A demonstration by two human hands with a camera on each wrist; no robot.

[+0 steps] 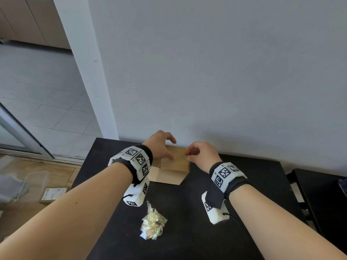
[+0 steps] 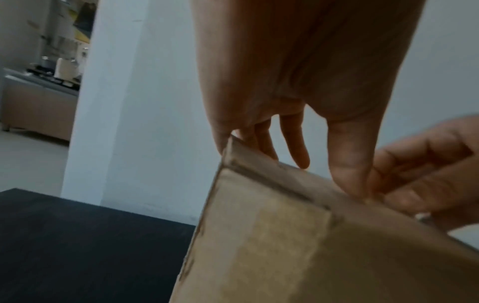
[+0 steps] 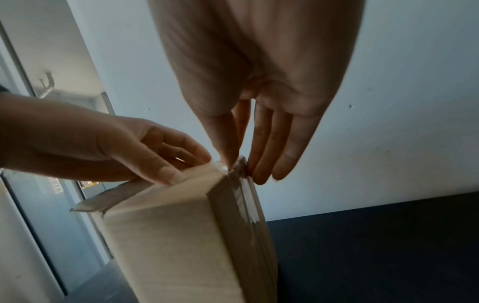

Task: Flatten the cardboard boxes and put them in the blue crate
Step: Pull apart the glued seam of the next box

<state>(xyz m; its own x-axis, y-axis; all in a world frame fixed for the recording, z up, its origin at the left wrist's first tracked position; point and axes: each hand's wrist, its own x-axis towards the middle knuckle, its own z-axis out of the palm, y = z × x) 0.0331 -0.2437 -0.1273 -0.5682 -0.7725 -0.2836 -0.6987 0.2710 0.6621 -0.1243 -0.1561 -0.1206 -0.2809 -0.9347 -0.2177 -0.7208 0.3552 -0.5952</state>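
A small brown cardboard box [image 1: 174, 171] stands on the black table [image 1: 244, 184] close to the wall. My left hand [image 1: 165, 147] arches over its top: the thumb presses the top flap [image 2: 347, 184] and the fingers hook over the far edge. My right hand [image 1: 189, 153] pinches the box's upper right corner [image 3: 233, 166] between thumb and fingers, where clear tape runs down the side. One flap [image 3: 95, 203] sticks out at the left end. The blue crate is not in any view.
Crumpled clear wrapping [image 1: 153, 224] lies on the table in front of the box. The wall rises right behind the box. A second dark table [image 1: 323, 194] stands at the right. On the floor at the left are a clear plastic bin [image 1: 28, 184] and a flat package [image 1: 54, 193].
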